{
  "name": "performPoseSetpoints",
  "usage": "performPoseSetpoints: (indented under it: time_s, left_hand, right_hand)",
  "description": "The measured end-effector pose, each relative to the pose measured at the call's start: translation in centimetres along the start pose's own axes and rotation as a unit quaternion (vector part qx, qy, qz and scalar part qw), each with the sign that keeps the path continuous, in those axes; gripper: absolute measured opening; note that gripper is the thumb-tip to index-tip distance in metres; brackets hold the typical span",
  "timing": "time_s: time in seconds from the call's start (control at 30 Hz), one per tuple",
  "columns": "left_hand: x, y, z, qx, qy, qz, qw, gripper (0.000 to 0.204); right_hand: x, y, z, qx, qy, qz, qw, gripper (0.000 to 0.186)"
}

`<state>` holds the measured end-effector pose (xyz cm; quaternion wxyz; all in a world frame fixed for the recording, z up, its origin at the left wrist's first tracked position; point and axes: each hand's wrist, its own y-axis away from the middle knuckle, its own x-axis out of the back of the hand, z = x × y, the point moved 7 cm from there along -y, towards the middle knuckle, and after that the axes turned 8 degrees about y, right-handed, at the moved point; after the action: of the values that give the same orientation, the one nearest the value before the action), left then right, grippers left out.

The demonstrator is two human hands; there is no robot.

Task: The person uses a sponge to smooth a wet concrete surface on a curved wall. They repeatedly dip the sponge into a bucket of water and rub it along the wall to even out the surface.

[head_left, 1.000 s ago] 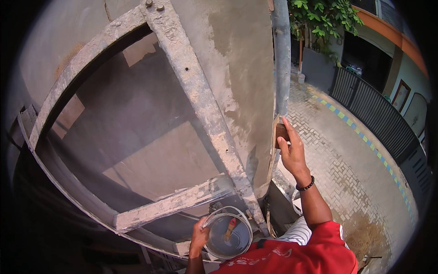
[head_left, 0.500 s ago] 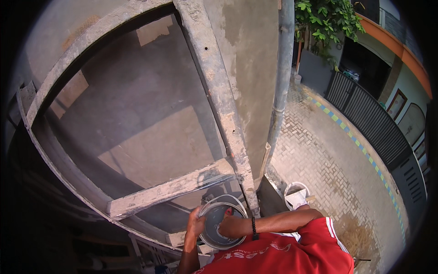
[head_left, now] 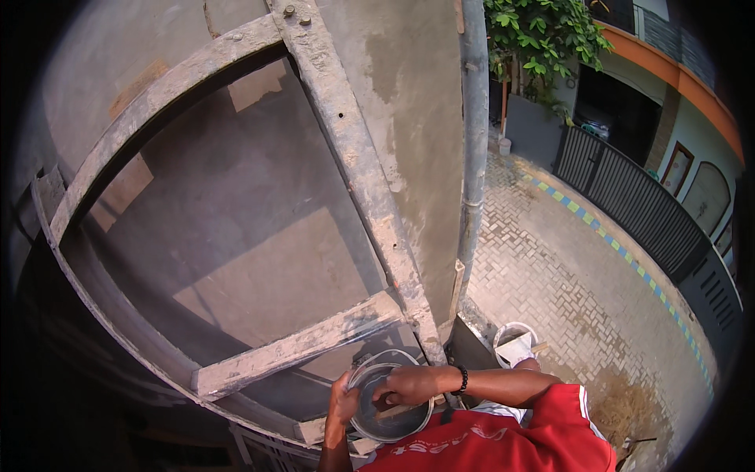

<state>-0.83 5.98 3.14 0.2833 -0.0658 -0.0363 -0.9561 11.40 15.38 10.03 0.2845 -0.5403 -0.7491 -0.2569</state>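
Note:
A round pail [head_left: 429, 415] with a wire handle sits close in front of my body, grey material inside it. My left hand [head_left: 340, 401] is closed on the pail's left rim. Over the pail's mouth, my right hand [head_left: 409, 385] has its fingers curled downward around something brownish, too hidden to name. A dark beaded bracelet [head_left: 464, 380] circles the right wrist. Just beyond the pail runs a mortar-smeared beam [head_left: 299, 344], joined to a long pale upright [head_left: 358, 145].
A curved frame [head_left: 161, 94] borders a grey plastered panel [head_left: 252, 212]. A grey pipe [head_left: 473, 141] runs along the wall corner. Lower right, a white bucket [head_left: 503, 333] holds a pale piece. Far below lie paving [head_left: 543, 259] and a dark gate [head_left: 629, 200].
My right hand has risen from inside the pail toward its mouth. A red piece seen by its fingers is out of sight. The view has shifted slightly.

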Motion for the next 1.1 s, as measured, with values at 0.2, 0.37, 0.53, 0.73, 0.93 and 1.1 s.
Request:
performPoseSetpoints:
  time_s: [0.2,0.37,0.53,0.73,0.93,1.1]
  left_hand:
    - [1.2,0.4,-1.9,0.021,-0.016,0.003,1.000,0.056]
    - [0.7,0.4,-0.9,0.020,-0.034,0.002,0.999,0.055]
    - [-0.1,0.0,0.8,0.079,-0.023,0.009,0.997,0.055]
    - [0.1,0.4,0.7,0.057,-0.014,0.007,0.998,0.051]
    - [0.0,0.4,1.1,0.096,-0.014,0.006,0.995,0.051]
    - [0.2,-0.1,1.0,0.063,-0.031,-0.003,0.998,0.053]
  right_hand:
    - [13.1,10.8,-5.1,0.073,-0.094,0.315,0.942,0.039]
    - [21.4,17.8,-1.7,0.007,-0.237,0.673,0.700,0.054]
    - [29.9,12.2,5.3,-0.131,0.130,0.718,0.671,0.044]
    - [35.1,6.0,5.4,-0.098,0.212,0.813,0.534,0.044]
    - [30.6,5.0,9.3,-0.096,0.316,0.769,0.548,0.052]
    - [30.9,2.8,7.5,-0.068,0.277,0.785,0.550,0.051]
